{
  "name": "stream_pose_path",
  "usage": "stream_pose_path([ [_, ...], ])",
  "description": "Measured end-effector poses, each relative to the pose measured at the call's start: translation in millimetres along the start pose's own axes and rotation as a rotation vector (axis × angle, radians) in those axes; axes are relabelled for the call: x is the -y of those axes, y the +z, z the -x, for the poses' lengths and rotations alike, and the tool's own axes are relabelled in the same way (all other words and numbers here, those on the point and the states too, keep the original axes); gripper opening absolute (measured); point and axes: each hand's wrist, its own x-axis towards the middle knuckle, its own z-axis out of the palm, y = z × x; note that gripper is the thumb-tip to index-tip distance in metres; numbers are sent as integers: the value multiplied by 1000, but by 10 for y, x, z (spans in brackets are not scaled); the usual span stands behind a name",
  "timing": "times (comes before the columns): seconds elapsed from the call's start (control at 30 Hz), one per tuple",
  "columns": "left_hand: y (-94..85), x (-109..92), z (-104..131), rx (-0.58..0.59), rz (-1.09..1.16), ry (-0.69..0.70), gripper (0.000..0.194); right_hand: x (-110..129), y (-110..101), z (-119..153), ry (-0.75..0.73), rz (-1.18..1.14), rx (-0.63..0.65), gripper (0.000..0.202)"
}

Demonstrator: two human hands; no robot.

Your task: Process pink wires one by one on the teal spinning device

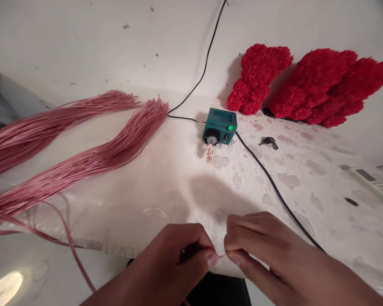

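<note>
Pink cords lay bundled left of the teal machine; in front of it, the left hand pinched a thin pink strand, the right hand, fingertips narrowed, had it too; right of the machine blazed red ruffled flowers!

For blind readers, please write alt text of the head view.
A person's left hand and right hand hold a thin pink strand at the near table edge; beyond are pink strand bundles, a teal device and red ruffled bunches.
</note>
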Motion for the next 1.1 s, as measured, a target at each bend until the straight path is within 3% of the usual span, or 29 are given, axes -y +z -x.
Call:
stream_pose_path([
  [0.2,-39,-23,-23,60,-56,48,18,-26,36,10,12,-36,15,17],
  [0.4,0,48,-55,122,64,42,14,-52,87,-9,0,-34,23,17],
  [0.67,10,-45,-20,116,66,-61,18,-30,33,-10,-32,-5,1,17],
  [0.83,16,-59,-30,106,66,-51,18,-40,45,16,-3,-14,8,16],
  [0.97,49,-68,-45,-46,-49,55,17,-97,28,37,60,-95,5,12],
  [1.1,105,-31,-56,-264,-242,189,19,-154,-13,63,90,-190,-132,9],
])
